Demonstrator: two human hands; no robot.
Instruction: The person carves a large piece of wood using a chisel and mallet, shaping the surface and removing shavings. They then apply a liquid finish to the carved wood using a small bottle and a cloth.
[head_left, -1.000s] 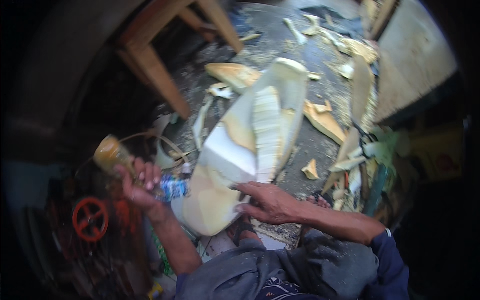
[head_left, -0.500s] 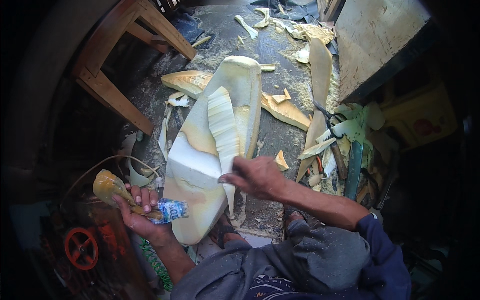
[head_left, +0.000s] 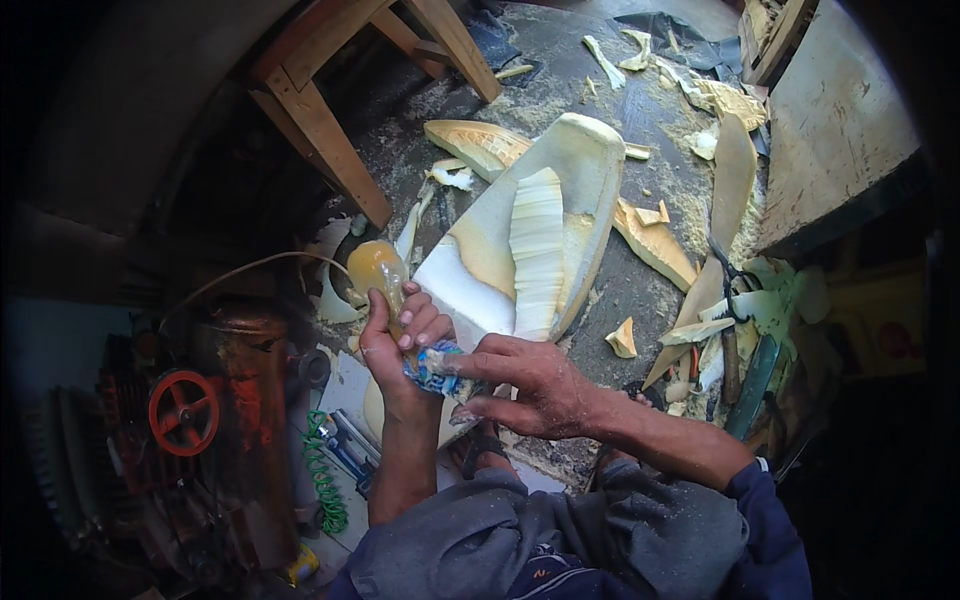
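Dark floor (head_left: 645,300) littered with foam scraps (head_left: 621,340); wooden stool (head_left: 325,140) at upper left. Amber container (head_left: 376,265) clasped in curled fingers of left hand (head_left: 388,357), ahead and left of right hand (head_left: 535,388). Slants down-right lengthwise to blue wrapper (head_left: 432,370). Closest to that end: parted fingers of right hand, index overlapping; can't tell if touching. Pale foam pad (head_left: 487,255) below and beyond both.

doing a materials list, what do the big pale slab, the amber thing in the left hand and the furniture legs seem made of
Slab: probably matte foam, from its rounded edges and yellowed patches. Amber thing: perhaps glossy plastic, given bright highlights. Furniture legs: likely dull wood, squared and brown.
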